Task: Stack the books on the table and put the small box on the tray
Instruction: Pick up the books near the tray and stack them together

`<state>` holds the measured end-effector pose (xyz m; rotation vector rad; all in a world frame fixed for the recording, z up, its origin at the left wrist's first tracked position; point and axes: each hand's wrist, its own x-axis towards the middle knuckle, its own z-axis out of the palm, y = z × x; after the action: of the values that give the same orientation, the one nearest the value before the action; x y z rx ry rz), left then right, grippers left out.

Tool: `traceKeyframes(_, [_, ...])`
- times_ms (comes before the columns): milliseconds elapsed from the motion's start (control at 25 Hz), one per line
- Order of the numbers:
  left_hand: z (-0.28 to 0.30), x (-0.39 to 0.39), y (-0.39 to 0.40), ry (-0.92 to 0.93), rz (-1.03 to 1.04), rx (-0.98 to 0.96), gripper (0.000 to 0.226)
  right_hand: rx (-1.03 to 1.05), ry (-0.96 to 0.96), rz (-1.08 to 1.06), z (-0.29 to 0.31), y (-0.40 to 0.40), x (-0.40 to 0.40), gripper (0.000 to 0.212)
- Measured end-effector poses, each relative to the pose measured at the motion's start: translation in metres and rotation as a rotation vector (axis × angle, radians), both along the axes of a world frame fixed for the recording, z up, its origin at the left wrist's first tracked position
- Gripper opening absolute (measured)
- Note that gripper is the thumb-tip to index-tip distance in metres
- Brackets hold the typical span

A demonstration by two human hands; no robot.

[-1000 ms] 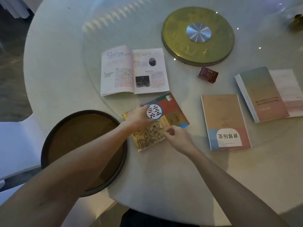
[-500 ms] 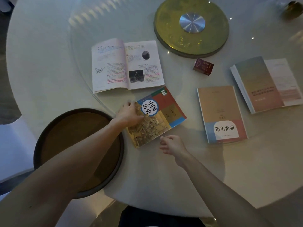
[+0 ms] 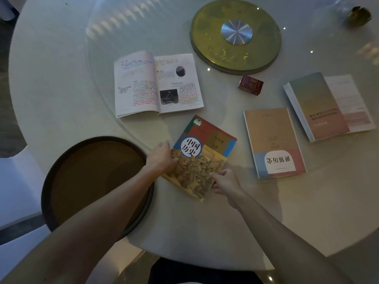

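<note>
A colourful history book lies closed near the table's front, tilted. My left hand grips its left edge and my right hand holds its near right corner. An open book lies behind it. A tan closed book lies to the right, and a thicker book with its cover folded open sits at the far right. The small red box rests between the open book and the thick one. The round dark tray sits at the front left, under my left forearm.
A gold lazy-Susan disc with a silver hub sits at the table's centre back. A dark object stands at the far right corner. The round white table curves away on the left, with a white chair beside the tray.
My right hand, which had let go and hung off the book half a second ago, has come back to its near right corner. The left hand slid down to the book's left edge.
</note>
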<state>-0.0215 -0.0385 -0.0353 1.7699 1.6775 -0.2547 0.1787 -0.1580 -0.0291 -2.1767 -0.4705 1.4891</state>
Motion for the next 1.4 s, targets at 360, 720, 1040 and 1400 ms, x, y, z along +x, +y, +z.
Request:
traceKeyframes(360, [-0.006,0.037,-0.040,-0.170,0.172,-0.034,0.036,0.028,-0.371,0.273,0.000,0.009,0.059,0.017])
traceKeyframes(720, [-0.004,0.081,-0.042,-0.186,0.151,-0.004,0.034,0.070,-0.346,0.383,0.004,0.034,0.106,0.025])
traceKeyframes(1040, [0.019,0.153,-0.045,-0.248,0.155,0.202,0.050,0.186,-0.385,0.348,0.013,0.022,0.157,0.034])
traceKeyframes(1400, [0.023,0.269,-0.037,-0.317,-0.148,0.094,0.065,0.141,-0.562,0.189,0.013,-0.022,0.263,0.038])
